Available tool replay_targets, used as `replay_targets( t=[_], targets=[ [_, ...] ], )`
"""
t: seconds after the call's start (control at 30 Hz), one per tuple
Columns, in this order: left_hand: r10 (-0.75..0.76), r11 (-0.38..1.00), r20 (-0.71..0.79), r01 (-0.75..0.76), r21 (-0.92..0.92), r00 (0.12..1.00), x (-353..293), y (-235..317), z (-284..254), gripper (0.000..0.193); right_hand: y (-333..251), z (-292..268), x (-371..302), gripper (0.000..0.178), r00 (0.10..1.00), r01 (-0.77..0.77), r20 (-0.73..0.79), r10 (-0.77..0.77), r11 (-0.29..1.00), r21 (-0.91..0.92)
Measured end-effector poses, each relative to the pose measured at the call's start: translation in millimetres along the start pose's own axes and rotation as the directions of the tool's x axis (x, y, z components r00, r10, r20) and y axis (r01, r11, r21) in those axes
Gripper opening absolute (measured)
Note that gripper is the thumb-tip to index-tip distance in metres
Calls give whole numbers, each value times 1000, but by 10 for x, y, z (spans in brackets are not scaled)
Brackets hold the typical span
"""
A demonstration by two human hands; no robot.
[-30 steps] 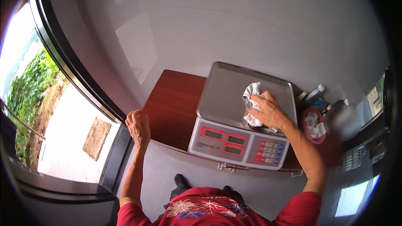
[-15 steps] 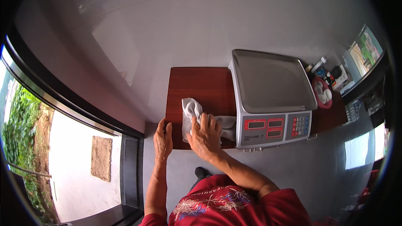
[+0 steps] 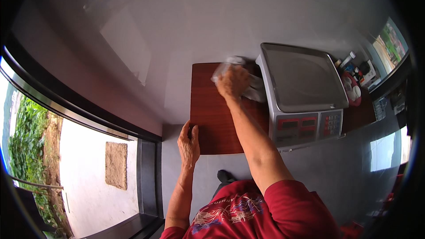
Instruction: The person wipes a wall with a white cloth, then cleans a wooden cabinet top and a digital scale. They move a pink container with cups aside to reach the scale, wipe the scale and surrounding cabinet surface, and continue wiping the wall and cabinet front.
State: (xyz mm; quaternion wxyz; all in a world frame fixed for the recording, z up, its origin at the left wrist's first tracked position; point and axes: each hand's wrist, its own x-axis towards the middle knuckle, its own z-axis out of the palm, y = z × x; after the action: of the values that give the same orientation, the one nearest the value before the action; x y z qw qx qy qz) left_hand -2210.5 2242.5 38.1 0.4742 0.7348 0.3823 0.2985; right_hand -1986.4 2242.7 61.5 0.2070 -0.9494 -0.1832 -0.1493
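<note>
from my remote seat i see the right hand [image 3: 233, 82] reaching to the far part of the dark red worktop [image 3: 212, 121], its grip bent over a pale cloth [image 3: 255, 91]; it has hold of part of it, i judge, though blur hides how tightly. the cloth lies left of the scale [image 3: 303, 77], part bunched at the fingers, part trailing right toward the scale's side; whether they touch i cannot tell. that hand sits over the cloth, probably to press it flat against the wood. the left hand [image 3: 189, 147] is at the worktop's near left edge, thumb and fingers parted, nothing clearly held; i take it as a brace for the long reach. the scale's display panel [image 3: 304, 128] faces the near side, likely for reading from there. a pink bowl [image 3: 355, 102] stands to its right.
</note>
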Motion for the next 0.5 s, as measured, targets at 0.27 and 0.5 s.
replay_targets(
  t=[0.27,0.5],
  targets=[
    [29,994,-122,-41,-100,992,7,-97,81,46,-453,150,-463,32,775,566,1,-632,694,444],
    [-104,763,-93,19,-646,990,72,-287,19,59,-3,-463,-1388,30,607,688,-122,-785,443,575]
  ],
)
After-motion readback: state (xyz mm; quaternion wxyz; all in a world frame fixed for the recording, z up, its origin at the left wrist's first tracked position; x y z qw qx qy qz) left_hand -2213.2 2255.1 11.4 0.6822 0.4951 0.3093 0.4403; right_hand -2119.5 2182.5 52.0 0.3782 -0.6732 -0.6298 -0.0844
